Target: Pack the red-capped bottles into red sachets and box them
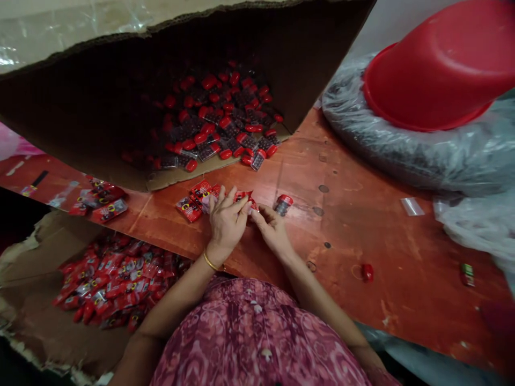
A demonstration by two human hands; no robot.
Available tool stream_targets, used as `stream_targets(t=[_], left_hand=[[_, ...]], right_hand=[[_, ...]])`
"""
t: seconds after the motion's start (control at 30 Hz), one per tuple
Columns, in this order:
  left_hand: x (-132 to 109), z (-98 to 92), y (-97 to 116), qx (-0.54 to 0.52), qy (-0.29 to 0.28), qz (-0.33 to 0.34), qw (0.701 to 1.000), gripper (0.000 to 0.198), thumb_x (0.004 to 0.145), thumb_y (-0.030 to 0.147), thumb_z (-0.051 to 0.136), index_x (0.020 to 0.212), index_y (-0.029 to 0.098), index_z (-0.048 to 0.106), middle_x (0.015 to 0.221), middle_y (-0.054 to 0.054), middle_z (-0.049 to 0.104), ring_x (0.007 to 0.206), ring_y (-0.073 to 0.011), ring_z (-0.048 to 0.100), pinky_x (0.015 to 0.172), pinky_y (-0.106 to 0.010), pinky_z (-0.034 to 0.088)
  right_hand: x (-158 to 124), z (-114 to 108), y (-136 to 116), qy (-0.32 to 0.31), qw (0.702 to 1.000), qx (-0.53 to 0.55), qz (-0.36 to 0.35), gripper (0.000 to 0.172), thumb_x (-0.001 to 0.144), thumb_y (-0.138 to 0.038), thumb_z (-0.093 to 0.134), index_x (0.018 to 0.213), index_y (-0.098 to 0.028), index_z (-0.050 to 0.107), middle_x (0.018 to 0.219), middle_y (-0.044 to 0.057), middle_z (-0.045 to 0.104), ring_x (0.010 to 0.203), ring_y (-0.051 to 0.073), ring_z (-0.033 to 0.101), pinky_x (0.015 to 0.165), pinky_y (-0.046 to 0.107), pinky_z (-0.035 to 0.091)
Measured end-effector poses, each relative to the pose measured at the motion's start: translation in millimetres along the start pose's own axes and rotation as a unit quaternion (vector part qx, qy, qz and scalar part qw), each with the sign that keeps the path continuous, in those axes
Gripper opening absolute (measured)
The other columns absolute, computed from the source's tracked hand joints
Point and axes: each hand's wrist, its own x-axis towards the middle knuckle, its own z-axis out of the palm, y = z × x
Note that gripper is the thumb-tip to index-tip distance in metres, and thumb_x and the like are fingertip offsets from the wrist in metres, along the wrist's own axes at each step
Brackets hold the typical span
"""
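Left hand (pixel 226 224) and right hand (pixel 273 230) — fingers (pixel 238 201) clamped together on a small red plastic packet (pixel 245 197) — pinching its edge close, just above the worktop (pixel 362 230).

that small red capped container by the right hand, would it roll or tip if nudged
The small red-capped clear container looks round-bodied, so it would probably roll or tip easily on the smooth reddish wooden tabletop. Its clear wall looks like stiff plastic, and the dark contents suggest it isn't hollow-light.
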Motion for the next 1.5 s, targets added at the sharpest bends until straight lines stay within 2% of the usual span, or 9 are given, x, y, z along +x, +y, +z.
stream_targets(t=[0.17, 0.3, 0.5, 0.67, 0.77, 0.9, 1.03, 1.27, 1.5], left_hand=[[-4.7, -4.6, 6.3, -0.217, 0.003, -0.124, 0.968, 0.036, 0.080, 0.039, 0.059, 0.110, 0.019, 0.065, 0.119, -0.011, 0.065, 0.114, -0.0248, 0.056, 0.096, -0.038, 0.043], [-8.3, -4.9, 6.8, -0.402, -0.122, -0.271, 0.866, 0.035, 0.072, 0.049, 0.064, 0.077, 0.015, 0.068, 0.074, -0.005, 0.069, 0.069, -0.0156, 0.063, 0.060, -0.023, 0.049], [-8.9, -5.6, 13.5, -0.516, -0.133, -0.401, 0.745, 0.039, 0.049, 0.047, 0.080, 0.066, 0.014, 0.067, 0.065, -0.001, 0.067, 0.056, -0.0092, 0.057, 0.050, -0.018, 0.045], [-5.7, -4.1, 15.5, -0.531, -0.096, -0.411, 0.735, 0.039, 0.041, 0.043, 0.084, 0.059, 0.014, 0.066, 0.057, 0.001, 0.065, 0.052, -0.0075, 0.055, 0.050, -0.018, 0.044], [-1.8, -5.5, 15.1, -0.547, -0.083, -0.420, 0.720, 0.040, 0.039, 0.043, 0.085, 0.059, 0.014, 0.065, 0.056, 0.002, 0.064, 0.050, -0.0075, 0.055, 0.049, -0.018, 0.043], [2.5, -9.8, 13.2, -0.552, -0.084, -0.443, 0.701, 0.042, 0.040, 0.043, 0.085, 0.059, 0.014, 0.062, 0.054, 0.002, 0.063, 0.048, -0.0070, 0.055, 0.047, -0.017, 0.041], [3.7, -10.4, 12.0, -0.576, -0.107, -0.450, 0.674, 0.042, 0.042, 0.042, 0.085, 0.064, 0.015, 0.062, 0.056, 0.003, 0.063, 0.049, -0.0079, 0.056, 0.046, -0.017, 0.042], [1.9, -9.4, 9.4, -0.591, -0.112, -0.457, 0.655, 0.041, 0.044, 0.041, 0.086, 0.068, 0.016, 0.063, 0.060, 0.001, 0.066, 0.051, -0.0098, 0.059, 0.048, -0.019, 0.044], [0.1, -10.9, 10.3, -0.589, -0.112, -0.458, 0.656, 0.041, 0.043, 0.041, 0.086, 0.063, 0.016, 0.061, 0.057, 0.003, 0.064, 0.051, -0.0088, 0.058, 0.048, -0.018, 0.044]], right_hand=[[3.0, 5.4, -5.6, 0.042, 0.998, 0.052, 0.018, 0.030, 0.079, -0.047, 0.056, 0.068, -0.018, 0.058, 0.060, -0.003, 0.055, 0.056, 0.010, 0.047, 0.058, 0.023, 0.041], [-0.7, 2.1, -5.7, 0.062, 0.998, -0.010, -0.014, 0.035, 0.082, -0.045, 0.051, 0.058, -0.019, 0.047, 0.052, -0.005, 0.041, 0.050, 0.009, 0.036, 0.049, 0.022, 0.031], [-5.1, 4.8, 0.1, 0.054, 0.995, -0.065, -0.044, 0.030, 0.085, -0.039, 0.045, 0.063, -0.019, 0.050, 0.055, -0.004, 0.044, 0.051, 0.010, 0.039, 0.051, 0.023, 0.033], [-8.3, 2.5, 0.6, 0.029, 0.995, -0.092, -0.033, 0.035, 0.089, -0.043, 0.039, 0.065, -0.020, 0.049, 0.056, -0.004, 0.044, 0.052, 0.011, 0.041, 0.050, 0.023, 0.035], [-6.6, -12.8, -1.7, 0.046, 0.975, -0.213, -0.033, 0.042, 0.092, -0.047, 0.029, 0.068, -0.020, 0.050, 0.060, -0.001, 0.048, 0.057, 0.013, 0.046, 0.056, 0.025, 0.038], [1.6, -42.2, -0.5, 0.142, 0.856, -0.496, -0.030, 0.052, 0.081, -0.059, 0.046, 0.098, -0.011, 0.058, 0.089, 0.015, 0.061, 0.083, 0.026, 0.053, 0.072, 0.036, 0.041], [2.8, -56.5, 6.6, 0.117, 0.778, -0.617, -0.006, 0.044, 0.083, -0.041, 0.049, 0.111, -0.007, 0.056, 0.097, 0.020, 0.061, 0.087, 0.030, 0.054, 0.073, 0.038, 0.040], [-4.0, -68.0, 22.1, 0.099, 0.789, -0.604, -0.050, 0.033, 0.083, -0.021, 0.039, 0.106, -0.007, 0.058, 0.094, 0.020, 0.063, 0.083, 0.028, 0.056, 0.069, 0.037, 0.040], [-17.3, -82.0, 35.1, 0.113, 0.868, -0.481, -0.049, 0.033, 0.088, -0.026, 0.033, 0.096, -0.015, 0.063, 0.079, 0.011, 0.067, 0.070, 0.022, 0.059, 0.065, 0.034, 0.043]])
